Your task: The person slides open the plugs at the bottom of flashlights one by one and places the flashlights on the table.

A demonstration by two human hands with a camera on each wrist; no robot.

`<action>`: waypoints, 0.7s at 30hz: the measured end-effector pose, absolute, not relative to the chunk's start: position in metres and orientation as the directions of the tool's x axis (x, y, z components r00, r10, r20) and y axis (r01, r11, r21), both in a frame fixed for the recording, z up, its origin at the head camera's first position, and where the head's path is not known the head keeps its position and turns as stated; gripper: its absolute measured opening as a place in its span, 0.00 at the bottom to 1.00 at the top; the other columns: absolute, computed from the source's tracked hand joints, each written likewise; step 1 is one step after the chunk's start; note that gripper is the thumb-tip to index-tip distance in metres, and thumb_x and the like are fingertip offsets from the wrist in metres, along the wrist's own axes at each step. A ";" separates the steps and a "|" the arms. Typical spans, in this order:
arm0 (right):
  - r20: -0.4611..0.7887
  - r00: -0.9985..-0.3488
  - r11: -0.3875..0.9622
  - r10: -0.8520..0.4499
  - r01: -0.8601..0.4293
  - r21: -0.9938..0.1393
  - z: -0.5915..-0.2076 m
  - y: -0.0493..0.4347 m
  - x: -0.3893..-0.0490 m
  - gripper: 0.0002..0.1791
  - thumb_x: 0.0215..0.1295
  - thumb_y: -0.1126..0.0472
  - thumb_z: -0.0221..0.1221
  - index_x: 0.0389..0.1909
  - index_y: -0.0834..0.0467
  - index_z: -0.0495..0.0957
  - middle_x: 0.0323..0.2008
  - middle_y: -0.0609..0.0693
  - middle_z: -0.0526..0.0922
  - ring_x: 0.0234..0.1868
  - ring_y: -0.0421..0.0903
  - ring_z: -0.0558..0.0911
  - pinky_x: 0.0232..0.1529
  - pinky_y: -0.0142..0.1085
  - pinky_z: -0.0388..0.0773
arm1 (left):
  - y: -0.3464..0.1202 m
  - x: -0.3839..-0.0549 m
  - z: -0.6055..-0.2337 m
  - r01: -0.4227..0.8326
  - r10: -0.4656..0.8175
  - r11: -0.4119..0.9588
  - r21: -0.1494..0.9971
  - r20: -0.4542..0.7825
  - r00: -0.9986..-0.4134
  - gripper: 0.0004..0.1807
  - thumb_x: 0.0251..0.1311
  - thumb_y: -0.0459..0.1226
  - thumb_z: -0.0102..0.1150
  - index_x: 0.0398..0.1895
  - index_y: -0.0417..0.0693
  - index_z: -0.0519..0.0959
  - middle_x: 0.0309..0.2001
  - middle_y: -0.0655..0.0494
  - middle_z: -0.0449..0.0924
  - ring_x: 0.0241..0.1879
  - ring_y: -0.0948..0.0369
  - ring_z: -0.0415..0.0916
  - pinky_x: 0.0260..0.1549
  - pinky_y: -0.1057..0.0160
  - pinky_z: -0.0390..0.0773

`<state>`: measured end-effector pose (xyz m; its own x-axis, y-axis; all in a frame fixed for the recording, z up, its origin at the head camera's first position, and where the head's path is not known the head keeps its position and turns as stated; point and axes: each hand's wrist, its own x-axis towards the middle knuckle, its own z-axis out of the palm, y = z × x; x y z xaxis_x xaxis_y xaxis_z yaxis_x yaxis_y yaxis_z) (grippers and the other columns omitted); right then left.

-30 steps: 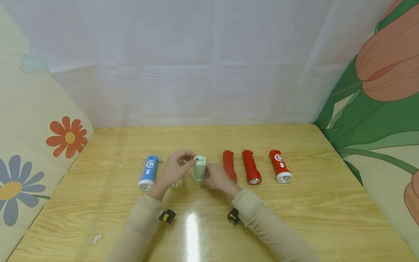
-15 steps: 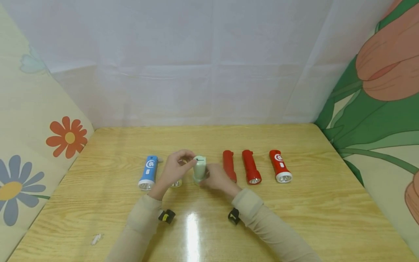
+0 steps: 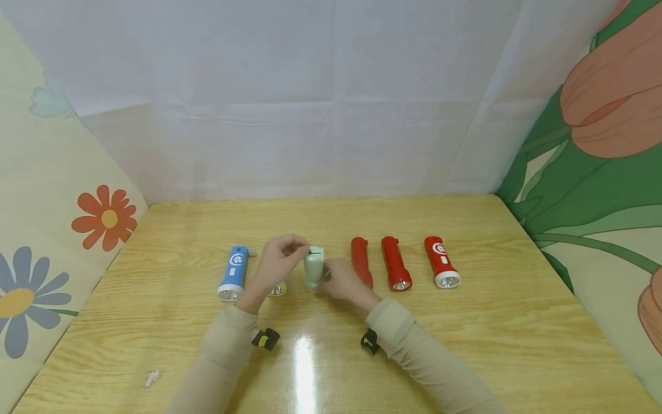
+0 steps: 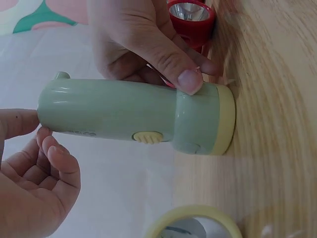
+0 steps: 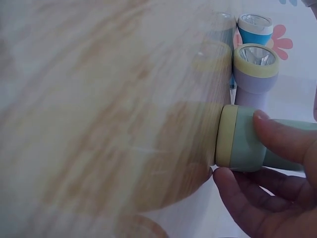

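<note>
A pale green flashlight (image 3: 314, 271) with a cream rim stands upright, lens end down on the table. My right hand (image 3: 342, 279) grips it low around the head, its thumb (image 4: 190, 80) pressed on the side. At the top, my left hand (image 3: 279, 260) has thumb and forefinger together at the edge of the tail end, by a dark slit. The other left fingers curl below in the left wrist view. A ridged cream switch (image 4: 147, 137) sits on the body. Close to the left hand lies a lilac flashlight (image 5: 256, 82) with a cream rim, mostly hidden in the head view.
A blue flashlight (image 3: 235, 267) with a white rim lies at the left. On the right are a red flashlight (image 3: 361, 259), a second red flashlight (image 3: 396, 261) and a red-and-white flashlight (image 3: 441, 259). A small white scrap (image 3: 152, 378) lies near the front left.
My left thumb and fingertips have shifted slightly at the top of the green flashlight, to its left edge, showing more of the tail end. The right hand keeps its hold.
</note>
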<state>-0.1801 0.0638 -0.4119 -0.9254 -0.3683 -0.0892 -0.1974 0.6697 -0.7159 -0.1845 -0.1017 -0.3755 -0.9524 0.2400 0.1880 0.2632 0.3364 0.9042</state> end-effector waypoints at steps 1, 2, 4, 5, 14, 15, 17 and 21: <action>-0.090 -0.925 0.669 -0.370 -0.198 -0.717 -0.412 0.064 -0.180 0.21 0.43 0.65 0.69 0.41 0.65 0.78 0.36 0.56 0.81 0.37 0.49 0.79 0.39 0.39 0.76 | -0.101 -0.185 -0.375 0.265 0.237 0.341 0.902 0.190 -0.953 0.07 0.58 0.32 0.55 0.36 0.37 0.78 0.31 0.50 0.79 0.30 0.55 0.73 0.27 0.65 0.72; -0.088 -0.924 0.668 -0.373 -0.202 -0.716 -0.412 0.064 -0.180 0.20 0.43 0.65 0.69 0.40 0.65 0.78 0.35 0.56 0.81 0.37 0.49 0.79 0.39 0.38 0.76 | -0.101 -0.185 -0.375 0.267 0.234 0.341 0.901 0.194 -0.953 0.07 0.58 0.32 0.55 0.36 0.37 0.78 0.31 0.50 0.79 0.29 0.57 0.72 0.27 0.66 0.72; -0.084 -0.923 0.669 -0.375 -0.206 -0.714 -0.412 0.064 -0.180 0.20 0.43 0.65 0.69 0.40 0.65 0.78 0.35 0.55 0.81 0.36 0.48 0.79 0.38 0.38 0.76 | -0.100 -0.185 -0.375 0.265 0.227 0.341 0.902 0.194 -0.954 0.06 0.57 0.31 0.56 0.35 0.37 0.79 0.31 0.50 0.79 0.28 0.59 0.72 0.27 0.66 0.72; -0.085 -0.923 0.669 -0.375 -0.206 -0.714 -0.412 0.064 -0.181 0.19 0.44 0.65 0.69 0.40 0.65 0.78 0.35 0.55 0.82 0.36 0.48 0.79 0.38 0.38 0.76 | -0.100 -0.185 -0.375 0.264 0.226 0.341 0.902 0.194 -0.955 0.06 0.57 0.31 0.56 0.35 0.37 0.79 0.30 0.50 0.79 0.28 0.59 0.72 0.27 0.66 0.72; -0.099 -0.925 0.663 -0.368 -0.186 -0.726 -0.413 0.063 -0.182 0.19 0.44 0.66 0.69 0.39 0.65 0.78 0.35 0.55 0.81 0.36 0.48 0.79 0.38 0.38 0.77 | -0.099 -0.187 -0.375 0.222 0.198 0.331 0.917 0.163 -0.967 0.03 0.55 0.30 0.58 0.31 0.38 0.79 0.29 0.51 0.80 0.27 0.59 0.72 0.28 0.64 0.72; -0.100 -0.925 0.661 -0.366 -0.184 -0.727 -0.413 0.063 -0.182 0.19 0.44 0.66 0.69 0.39 0.65 0.78 0.35 0.55 0.81 0.36 0.48 0.79 0.38 0.38 0.76 | -0.099 -0.187 -0.375 0.218 0.194 0.332 0.918 0.159 -0.968 0.03 0.55 0.30 0.58 0.31 0.39 0.80 0.29 0.51 0.80 0.27 0.59 0.72 0.28 0.64 0.72; -0.099 -0.926 0.661 -0.365 -0.183 -0.728 -0.412 0.063 -0.181 0.19 0.43 0.66 0.69 0.40 0.64 0.78 0.35 0.54 0.81 0.36 0.48 0.79 0.38 0.38 0.76 | -0.098 -0.187 -0.374 0.213 0.191 0.337 0.917 0.155 -0.969 0.03 0.55 0.30 0.58 0.30 0.39 0.80 0.29 0.52 0.80 0.27 0.59 0.72 0.29 0.64 0.72; -0.093 -0.927 0.670 -0.363 -0.191 -0.717 -0.412 0.062 -0.181 0.20 0.43 0.65 0.70 0.40 0.64 0.78 0.35 0.54 0.82 0.36 0.47 0.79 0.39 0.38 0.76 | -0.097 -0.186 -0.371 0.199 0.183 0.349 0.916 0.142 -0.973 0.03 0.54 0.30 0.58 0.30 0.39 0.80 0.27 0.53 0.79 0.27 0.59 0.70 0.27 0.65 0.71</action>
